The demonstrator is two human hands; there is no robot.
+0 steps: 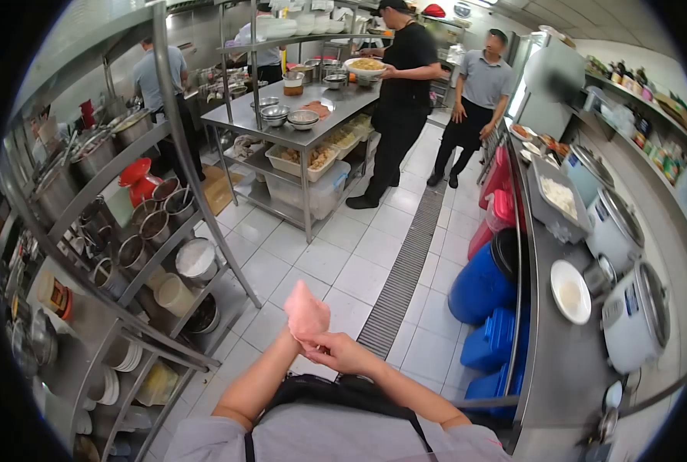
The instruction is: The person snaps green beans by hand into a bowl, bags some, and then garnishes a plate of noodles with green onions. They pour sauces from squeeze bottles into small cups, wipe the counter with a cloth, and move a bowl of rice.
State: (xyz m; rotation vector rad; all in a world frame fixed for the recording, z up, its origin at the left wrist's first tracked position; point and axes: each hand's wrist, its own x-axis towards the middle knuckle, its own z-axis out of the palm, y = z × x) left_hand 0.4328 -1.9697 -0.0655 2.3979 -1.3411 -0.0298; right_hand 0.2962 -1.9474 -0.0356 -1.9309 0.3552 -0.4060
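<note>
A thin pink glove (306,306) covers my left hand (301,317), which is raised in front of my body. It tapers to a point at the top, and the fingers inside cannot be made out. At the wrist, my right hand (339,353) has its fingers closed on the glove's lower edge. Both forearms are bare and reach forward over the tiled floor, with nothing else touching the hands.
A steel shelf rack (205,223) with pots stands left. A steel table (312,127) holds bowls; beside it a person (405,85) carries a food plate (366,66). Another person (480,96) stands behind. Right are blue barrels (478,285) and a counter (539,323) with rice cookers (636,316).
</note>
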